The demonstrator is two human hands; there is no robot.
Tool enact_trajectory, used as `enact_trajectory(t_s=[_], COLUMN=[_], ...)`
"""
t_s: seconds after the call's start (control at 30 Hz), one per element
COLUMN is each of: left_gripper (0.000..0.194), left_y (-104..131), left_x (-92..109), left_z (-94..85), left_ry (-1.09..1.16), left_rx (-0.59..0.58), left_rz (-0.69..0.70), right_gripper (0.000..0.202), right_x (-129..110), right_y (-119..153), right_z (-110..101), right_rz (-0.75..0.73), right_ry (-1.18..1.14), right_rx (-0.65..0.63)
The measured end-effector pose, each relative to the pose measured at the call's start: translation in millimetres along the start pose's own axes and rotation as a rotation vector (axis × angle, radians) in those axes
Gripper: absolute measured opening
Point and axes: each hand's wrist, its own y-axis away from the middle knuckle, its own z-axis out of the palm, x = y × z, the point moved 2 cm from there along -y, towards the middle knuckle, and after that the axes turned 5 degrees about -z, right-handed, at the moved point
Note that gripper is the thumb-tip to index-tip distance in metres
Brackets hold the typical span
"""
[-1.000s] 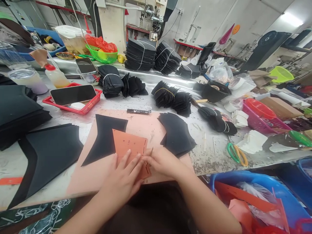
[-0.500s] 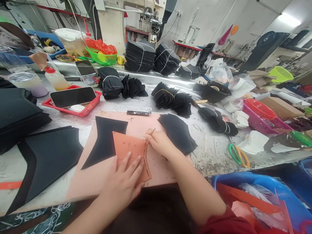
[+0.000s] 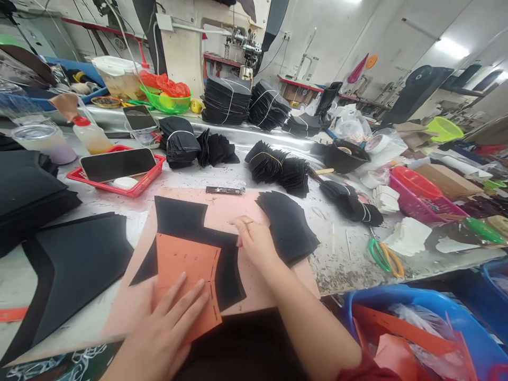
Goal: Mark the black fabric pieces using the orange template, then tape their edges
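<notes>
An orange template (image 3: 186, 254) with slots along its right edge lies partly over a black cut piece (image 3: 230, 270) on a pink board (image 3: 262, 304). My left hand (image 3: 170, 312) rests flat on the template, fingers spread. Right of it, my right hand (image 3: 254, 241) is closed in a pinch over the black piece's upper right edge; a thin pen-like stick shows faintly at its fingers. Another black piece (image 3: 180, 214) lies behind, partly covered. A fanned stack of black pieces (image 3: 289, 227) lies right of my right hand.
Behind the board lies a black marker (image 3: 225, 190). A red basket (image 3: 138, 185) holds a phone (image 3: 119, 165). Bundled black pieces (image 3: 264, 161) stand farther back. Scissors (image 3: 384, 256) lie at the right, above a blue bin (image 3: 400, 296). Large black pieces (image 3: 83, 254) lie left.
The template has slid left and toward me under my left hand, uncovering the black piece beneath. My right hand has come off the template's curved edge.
</notes>
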Motion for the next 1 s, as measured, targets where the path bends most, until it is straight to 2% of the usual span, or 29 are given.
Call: enact_trajectory(t_s=[0.07,0.2,0.27,0.4,0.47,0.53,0.57,0.63,0.7,0.77,0.9,1.0], left_gripper=[0.060,0.066,0.060,0.048,0.049,0.056,0.057,0.051,0.041,0.037,0.036,0.038], left_y=[12.8,16.6,9.2,-5.3,-10.2,-17.8,-23.3,-36.8,-48.8,-55.5,-53.2,-49.3], left_x=[-12.2,-37.7,-47.9,-59.1,-65.2,-71.5,-74.4,-79.4,-83.0,-84.2,-83.7,-83.0], left_z=[-5.3,-22.3,-34.1,-51.7,-53.6,-47.8,-41.5,-23.2,-3.1,11.1,17.7,14.3], left_ry=[0.026,0.065,0.079,0.132,0.150,0.091,0.033,-0.094,-0.166,-0.179,-0.173,-0.161], left_rx=[-0.006,0.112,0.169,0.179,0.265,0.338,0.339,0.222,0.039,-0.057,-0.067,-0.052], left_rz=[-0.084,-0.155,-0.224,-0.327,-0.379,-0.345,-0.305,-0.224,-0.199,-0.189,-0.177,-0.142], right_gripper=[0.032,0.003,0.013,0.020,0.025,0.028,0.029,0.030,0.028,0.031,0.040,0.034], right_x=[-2.9,-14.0,-16.9,-17.2,-18.4,-20.6,-22.0,-24.9,-26.9,-26.9,-21.6,-10.3], right_y=[0.1,1.1,2.3,4.9,7.2,10.2,11.9,15.1,18.3,22.5,33.2,36.9], right_z=[1.3,10.9,15.2,19.7,20.1,20.2,20.3,20.9,22.4,25.0,24.1,-4.4], right_rz=[0.031,-0.050,-0.028,0.006,-0.034,-0.058,-0.061,-0.060,-0.030,0.025,0.045,0.009], right_ry=[0.035,0.272,0.324,0.260,0.248,0.245,0.251,0.277,0.284,0.249,0.129,0.082], right_rx=[0.032,-0.129,-0.176,-0.227,-0.215,-0.188,-0.176,-0.151,-0.128,-0.118,-0.155,-0.083])
